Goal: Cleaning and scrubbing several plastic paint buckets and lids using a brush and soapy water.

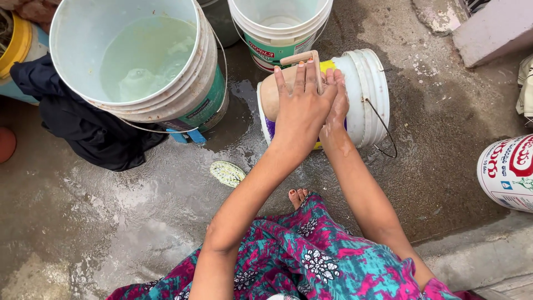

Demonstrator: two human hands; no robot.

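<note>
Head view: left hand (302,108) lies flat, fingers spread, on the base of a white bucket (355,97) tipped on its side on the wet concrete floor (139,222). Right hand (336,108) presses beside it, fingers straight together. Large water-filled bucket (139,61) stands nearby, left.

4 white buckets (366,94), 1 dark cloth (94,130), 2 hands (311,105).

I see 4 printed labels: green/white band on big water bucket (206,105) at upper left; red/green/white label on top-centre bucket (276,51); yellow/purple label on the tipped bucket (363,94); red/white label w/ blue mark on drum (508,172) at right edge.
</note>
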